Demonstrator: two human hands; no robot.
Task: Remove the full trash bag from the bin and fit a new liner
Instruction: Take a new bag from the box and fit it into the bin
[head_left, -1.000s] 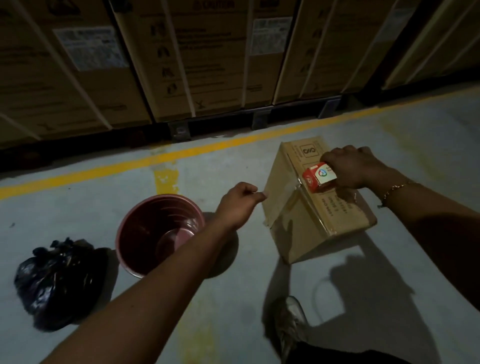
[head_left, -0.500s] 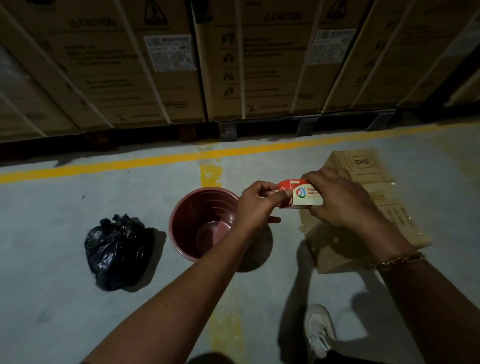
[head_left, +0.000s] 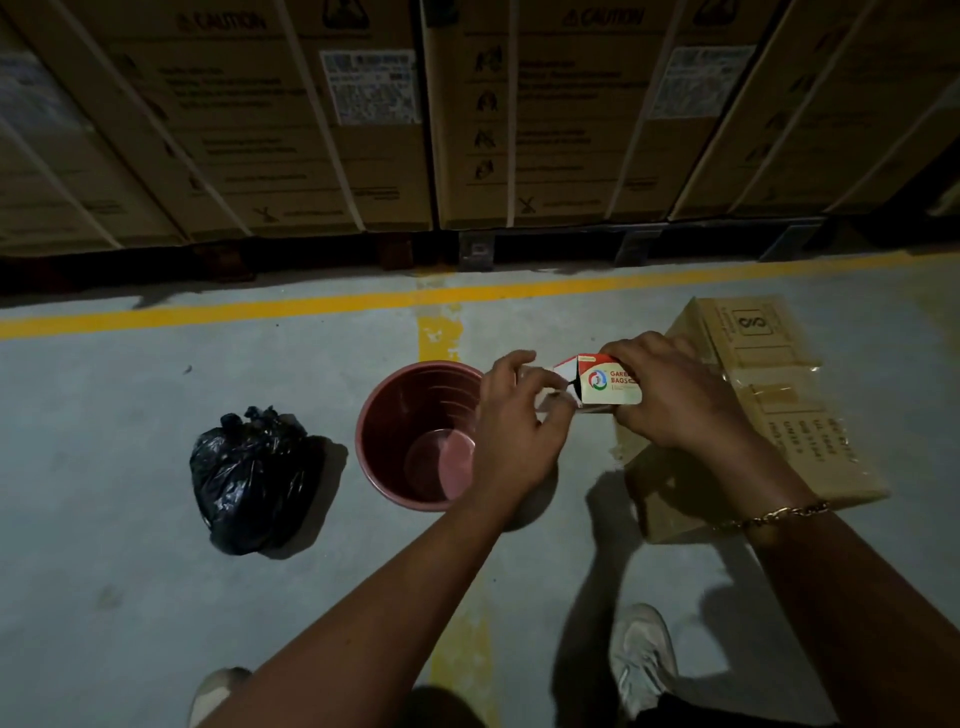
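Observation:
A tied black trash bag (head_left: 252, 480) sits on the grey floor at the left. To its right stands a round dark-red bin (head_left: 410, 431) with no liner inside. Above the bin's right rim I hold a small red-and-white garbage bags box (head_left: 605, 384). My right hand (head_left: 670, 389) grips the box's right end. My left hand (head_left: 519, 410) pinches the flap at its left end, which is pulled open and shows a dark gap.
A taped cardboard carton (head_left: 769, 415) lies on the floor at the right, under my right hand. Tall strapped cartons (head_left: 363, 130) on pallets wall off the far side behind a yellow floor line (head_left: 311, 304). My shoes (head_left: 641, 657) are at the bottom.
My right hand lifted the small box off the cardboard carton and brought it left over the bin. My left hand met it and pulled its end flap open.

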